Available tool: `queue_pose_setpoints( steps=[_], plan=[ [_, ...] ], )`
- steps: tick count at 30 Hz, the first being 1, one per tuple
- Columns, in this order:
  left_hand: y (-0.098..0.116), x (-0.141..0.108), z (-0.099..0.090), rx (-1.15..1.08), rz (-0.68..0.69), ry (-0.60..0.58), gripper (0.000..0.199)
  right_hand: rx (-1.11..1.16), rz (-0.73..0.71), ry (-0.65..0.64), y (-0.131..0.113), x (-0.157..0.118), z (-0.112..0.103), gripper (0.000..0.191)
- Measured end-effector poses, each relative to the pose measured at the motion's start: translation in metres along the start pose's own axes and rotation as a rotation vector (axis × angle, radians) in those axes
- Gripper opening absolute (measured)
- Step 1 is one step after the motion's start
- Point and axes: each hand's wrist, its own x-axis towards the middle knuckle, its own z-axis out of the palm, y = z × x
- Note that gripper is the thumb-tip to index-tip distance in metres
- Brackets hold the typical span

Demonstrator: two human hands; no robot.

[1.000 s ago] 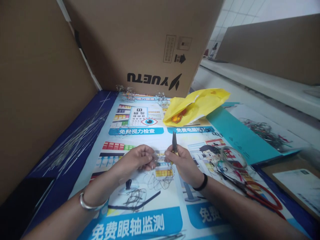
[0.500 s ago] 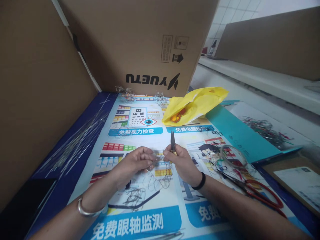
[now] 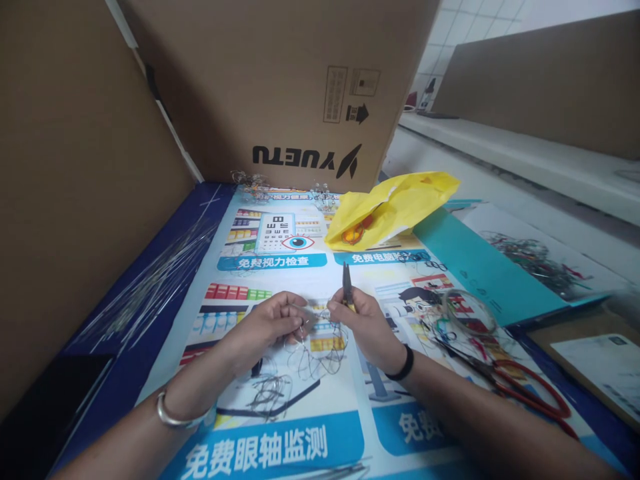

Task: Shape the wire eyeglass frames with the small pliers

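My left hand [image 3: 281, 321] is closed, its thumb and fingers pinching a thin wire [image 3: 306, 327]. In my right hand [image 3: 364, 325] is a pair of pliers [image 3: 347, 280], its dark jaws pointing up and away past the fist. The right thumb and forefinger are pressed together at the tip; whether they also pinch wire is too fine to tell. Between and below the hands lies a loose tangle of thin wire [image 3: 325, 360] on the printed sheet [image 3: 345, 407]. Nearer me sits another small heap of wire [image 3: 270, 395].
Straight wires [image 3: 155, 280] lie at left. A yellow bag [image 3: 395, 207] rests behind the hands. Red-handled scissors [image 3: 530, 387] and a wire coil [image 3: 470, 313] are at right, beside a teal box flap [image 3: 465, 260] and a wire pile [image 3: 535, 260]. Cardboard [image 3: 280, 87] stands behind.
My left hand's fingers have shifted slightly on the wire, and the gap between the hands is a little wider. The right hand still holds the pliers in much the same place.
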Motion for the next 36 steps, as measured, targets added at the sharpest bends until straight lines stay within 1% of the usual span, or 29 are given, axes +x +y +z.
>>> queue_pose_setpoints(
  steps=[4, 9, 13, 16, 20, 23, 31, 36],
  plan=[
    [-0.0002, 0.0001, 0.0000, -0.030, -0.002, 0.023, 0.028, 0.027, 0.004, 0.001, 0.0002, 0.0004, -0.0005, 0.017],
    [0.0036, -0.0017, 0.0027, -0.064, -0.020, 0.044, 0.028, 0.058, -0.022, 0.039, 0.0005, 0.0013, -0.0016, 0.017],
    [0.0021, -0.0025, 0.0003, -0.072, -0.010, -0.021, 0.029, 0.084, -0.035, 0.092, 0.0012, 0.0025, -0.0024, 0.017],
    [0.0007, -0.0035, -0.0012, -0.038, -0.013, -0.050, 0.032, 0.091, -0.026, 0.128, 0.0015, 0.0034, -0.0026, 0.019],
    [0.0049, -0.0067, 0.0014, 0.043, -0.072, -0.017, 0.035, 0.124, -0.022, 0.141, 0.0015, 0.0039, -0.0023, 0.019],
    [0.0079, -0.0084, 0.0037, 0.089, -0.082, -0.026, 0.039, 0.142, -0.017, 0.149, 0.0013, 0.0041, -0.0022, 0.019],
    [0.0028, -0.0048, 0.0044, 0.118, -0.059, -0.011, 0.039, 0.176, -0.006, 0.139, 0.0005, 0.0036, -0.0012, 0.020],
    [0.0029, -0.0039, 0.0075, 0.126, -0.048, 0.024, 0.037, 0.134, -0.018, 0.077, 0.0000, 0.0004, 0.0009, 0.018]
  ],
)
